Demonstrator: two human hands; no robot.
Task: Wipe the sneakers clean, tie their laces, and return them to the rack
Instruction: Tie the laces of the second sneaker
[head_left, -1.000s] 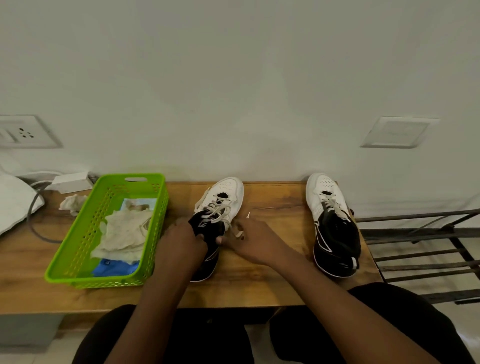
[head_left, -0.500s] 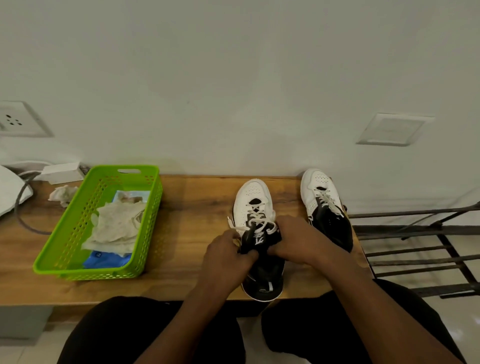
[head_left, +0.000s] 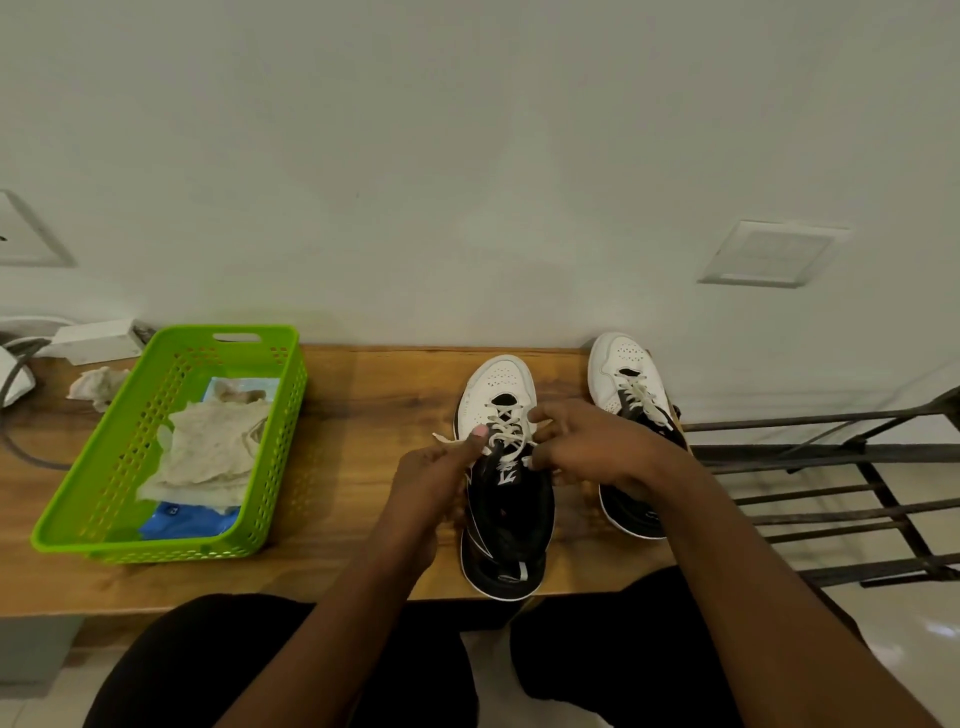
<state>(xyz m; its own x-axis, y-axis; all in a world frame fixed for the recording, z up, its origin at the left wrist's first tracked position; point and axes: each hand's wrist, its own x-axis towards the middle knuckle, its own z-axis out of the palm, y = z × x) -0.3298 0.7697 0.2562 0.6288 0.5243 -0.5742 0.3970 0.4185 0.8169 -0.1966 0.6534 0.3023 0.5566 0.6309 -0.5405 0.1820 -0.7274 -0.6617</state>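
Black-and-white sneaker (head_left: 506, 499) upright on wooden tabletop (head_left: 363, 415), toe toward wall (head_left: 467, 156), left hand (head_left: 431, 478) pinching its white laces (head_left: 506, 428), right hand (head_left: 592, 441) curled on laces from other side, second sneaker (head_left: 623, 374) just beside, metal rack (head_left: 831, 467) at right, green basket (head_left: 88, 519) holding cloth (head_left: 208, 452) at left.

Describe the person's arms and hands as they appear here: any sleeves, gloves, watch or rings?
Both forearms are bare to the frame's lower edge, no sleeve showing. The left hand and right hand are ungloved; no watch, bracelet or ring is visible. The left thumbnail looks pale pink. Black trousers cover the lap.
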